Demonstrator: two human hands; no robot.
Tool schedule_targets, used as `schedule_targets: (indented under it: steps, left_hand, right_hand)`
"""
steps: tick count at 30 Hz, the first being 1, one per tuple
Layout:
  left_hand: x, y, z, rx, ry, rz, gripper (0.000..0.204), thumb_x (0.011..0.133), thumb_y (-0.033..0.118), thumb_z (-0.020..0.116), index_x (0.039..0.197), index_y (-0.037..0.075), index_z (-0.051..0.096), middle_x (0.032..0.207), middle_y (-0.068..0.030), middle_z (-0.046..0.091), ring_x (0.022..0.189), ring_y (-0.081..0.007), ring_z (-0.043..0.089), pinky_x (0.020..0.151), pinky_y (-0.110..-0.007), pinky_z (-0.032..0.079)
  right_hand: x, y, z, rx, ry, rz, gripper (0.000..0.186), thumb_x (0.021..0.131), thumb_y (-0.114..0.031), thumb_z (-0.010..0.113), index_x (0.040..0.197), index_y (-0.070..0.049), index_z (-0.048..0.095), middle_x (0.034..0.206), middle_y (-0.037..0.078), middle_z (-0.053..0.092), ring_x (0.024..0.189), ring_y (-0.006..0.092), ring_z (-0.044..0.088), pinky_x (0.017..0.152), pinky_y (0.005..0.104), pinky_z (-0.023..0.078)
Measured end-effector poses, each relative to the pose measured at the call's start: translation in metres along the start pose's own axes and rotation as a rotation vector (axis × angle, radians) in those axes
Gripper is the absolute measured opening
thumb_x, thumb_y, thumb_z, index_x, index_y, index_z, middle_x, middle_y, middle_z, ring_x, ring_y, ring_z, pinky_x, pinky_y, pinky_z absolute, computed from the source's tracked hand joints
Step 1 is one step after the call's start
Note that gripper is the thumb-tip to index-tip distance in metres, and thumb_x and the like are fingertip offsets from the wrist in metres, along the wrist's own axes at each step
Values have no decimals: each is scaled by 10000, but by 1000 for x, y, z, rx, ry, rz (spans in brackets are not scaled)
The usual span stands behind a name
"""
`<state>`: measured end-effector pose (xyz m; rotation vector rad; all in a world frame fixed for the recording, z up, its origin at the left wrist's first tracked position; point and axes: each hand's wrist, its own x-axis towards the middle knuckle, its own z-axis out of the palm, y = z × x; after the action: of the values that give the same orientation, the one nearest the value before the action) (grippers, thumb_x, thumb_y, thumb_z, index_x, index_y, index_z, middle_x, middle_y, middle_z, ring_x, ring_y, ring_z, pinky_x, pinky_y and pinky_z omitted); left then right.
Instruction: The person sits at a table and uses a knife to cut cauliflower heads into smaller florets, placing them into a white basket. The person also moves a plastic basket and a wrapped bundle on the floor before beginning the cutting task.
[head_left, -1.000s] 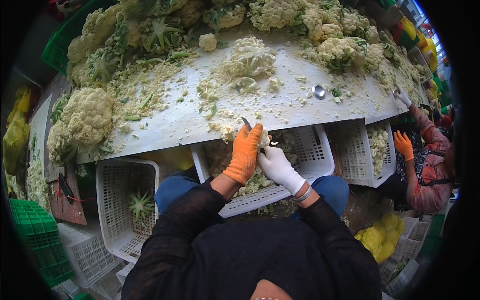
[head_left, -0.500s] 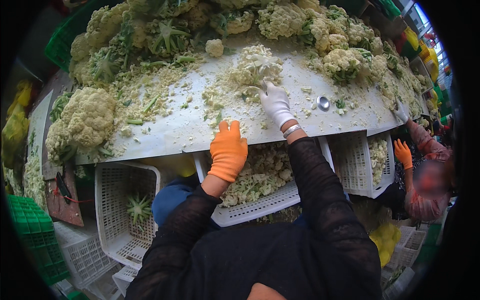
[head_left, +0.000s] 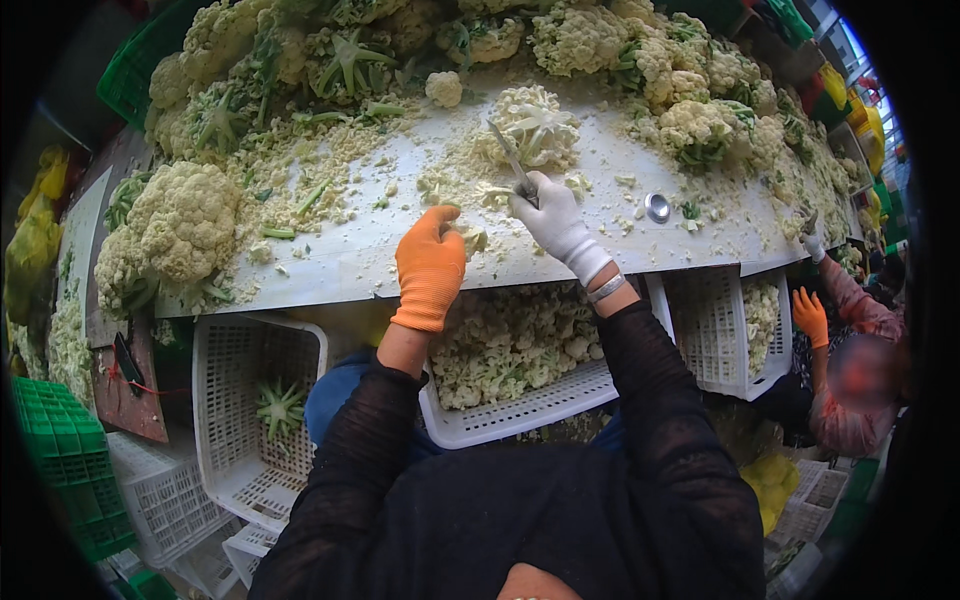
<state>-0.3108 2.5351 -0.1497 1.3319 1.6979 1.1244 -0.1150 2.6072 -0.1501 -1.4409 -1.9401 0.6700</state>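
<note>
My right hand (head_left: 565, 228), in a white glove, is closed around a knife (head_left: 507, 150) whose blade points up and to the left. Just beyond the knife, a partly cut cauliflower head (head_left: 540, 125) rests on the pale tabletop, its cut stems facing up. My left hand (head_left: 430, 270), in an orange glove, is above the table's near edge. Its fingers are bent in around a small cauliflower piece (head_left: 472, 240), which shows at their right side. Under the table edge, below my hands, a white crate (head_left: 520, 415) holds many cut florets.
Whole cauliflowers (head_left: 185, 220) are heaped along the table's left and far sides. Crumbs and stem bits cover the tabletop (head_left: 350, 250). A round metal fitting (head_left: 657, 207) sits at right. Another white crate (head_left: 260, 480) holds a leafy stem. A co-worker (head_left: 850, 330) stands at right.
My left hand has risen slightly and turned inward, with a cauliflower piece now visible at its fingers. The right hand has drawn back from the cauliflower head, and its knife blade now shows clearly.
</note>
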Motion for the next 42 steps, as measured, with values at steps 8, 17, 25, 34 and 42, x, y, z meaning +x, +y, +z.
schedule_targets:
  steps: [8, 17, 25, 34, 42]
  left_hand:
    - [-18, 22, -1, -946, -343, -502, 494, 1004, 416, 542, 1339, 57, 488, 1078, -122, 646, 844, -242, 692, 569, -376, 579]
    - [-23, 20, -2, -889, -351, -383, 409, 1045, 387, 518, 1309, 77, 485, 935, -88, 641, 703, -210, 685, 480, -305, 494]
    - [-20, 7, 17, -734, -63, -310, 312, 1045, 273, 517, 1235, 26, 527, 905, -72, 612, 652, -141, 583, 463, -297, 443]
    - [2, 14, -18, -600, 328, -89, 214, 1043, 185, 547, 1160, 6, 552, 865, -20, 572, 698, -76, 459, 603, -244, 401]
    - [-55, 21, 23, -182, -484, -149, 408, 925, 251, 671, 1245, 5, 616, 1018, -147, 678, 788, -189, 678, 734, -332, 538]
  right_hand:
    - [-45, -48, -24, 187, -128, 2, 214, 912, -98, 648, 1073, 42, 643, 864, 114, 704, 789, 164, 664, 742, 318, 527]
    - [-69, -70, -28, -133, 201, -135, 172, 926, -94, 644, 1029, 35, 596, 856, 255, 660, 830, 409, 668, 694, 431, 515]
    - [-97, -77, 8, 13, -192, 210, 238, 953, -157, 552, 995, 68, 619, 823, 301, 647, 827, 462, 652, 735, 483, 511]
    - [-12, -69, 46, -43, -273, 218, 333, 952, -241, 535, 1054, 53, 655, 971, 303, 680, 986, 448, 657, 902, 492, 517]
    - [2, 73, -31, -402, 230, 490, 450, 921, -325, 644, 1294, -78, 593, 1114, 242, 673, 1099, 401, 637, 973, 454, 495]
